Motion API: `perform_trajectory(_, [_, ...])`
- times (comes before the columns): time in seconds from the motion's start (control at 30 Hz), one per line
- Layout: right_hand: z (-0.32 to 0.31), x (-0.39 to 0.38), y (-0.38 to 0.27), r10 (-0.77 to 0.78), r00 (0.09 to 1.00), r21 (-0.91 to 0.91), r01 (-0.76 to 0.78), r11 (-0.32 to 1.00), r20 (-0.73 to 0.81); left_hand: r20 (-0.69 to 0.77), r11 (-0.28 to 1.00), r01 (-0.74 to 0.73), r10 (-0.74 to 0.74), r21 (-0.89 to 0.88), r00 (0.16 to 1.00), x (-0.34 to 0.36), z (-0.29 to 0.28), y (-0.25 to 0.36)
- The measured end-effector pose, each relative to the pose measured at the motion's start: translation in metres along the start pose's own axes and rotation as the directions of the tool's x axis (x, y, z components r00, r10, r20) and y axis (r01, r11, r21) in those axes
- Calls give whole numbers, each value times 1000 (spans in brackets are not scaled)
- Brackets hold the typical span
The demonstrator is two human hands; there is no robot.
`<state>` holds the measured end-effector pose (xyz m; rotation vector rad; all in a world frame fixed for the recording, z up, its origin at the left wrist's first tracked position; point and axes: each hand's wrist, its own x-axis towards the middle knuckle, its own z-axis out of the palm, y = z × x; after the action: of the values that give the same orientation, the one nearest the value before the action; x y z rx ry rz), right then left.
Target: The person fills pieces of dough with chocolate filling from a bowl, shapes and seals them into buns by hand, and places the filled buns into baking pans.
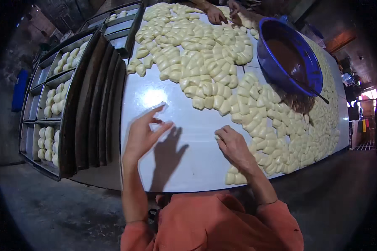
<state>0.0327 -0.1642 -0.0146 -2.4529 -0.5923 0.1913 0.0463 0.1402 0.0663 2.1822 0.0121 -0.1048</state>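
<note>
My left hand point(141, 136) hovers over the white tabletop point(184, 154), thumb and fingers apart, with nothing in it. Its shadow falls on the table beside it. To the right, my right hand point(234, 146) is low over the table with its fingers curled together and pointing left. Whatever may be inside that grip is hidden. Just beyond and to the right of it spreads a dense layer of pale, glossy dough pieces point(209, 67), pressed side by side in rows. A small group of dough pieces point(235, 176) lies near the front edge, by my right wrist.
Stacked dark metal trays point(94, 104) stand at the left; the outermost has compartments, some with round dough balls point(49, 144). A blue basin point(266, 58) of brown filling point(287, 56) sits at the far right, a dark handle over its rim. Another person's hand point(216, 14) works at the far edge.
</note>
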Motion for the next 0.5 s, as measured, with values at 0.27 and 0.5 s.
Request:
perform_trajectory(0.27, [12,2,-19,273,952,720,-287,632,140,343,613,398,-213,-683,915,-36,144,2])
perform_trajectory(0.5, [-10,33,16,261,959,460,-184,869,-111,-199,933,-27,105,360,974,-26,128,-25])
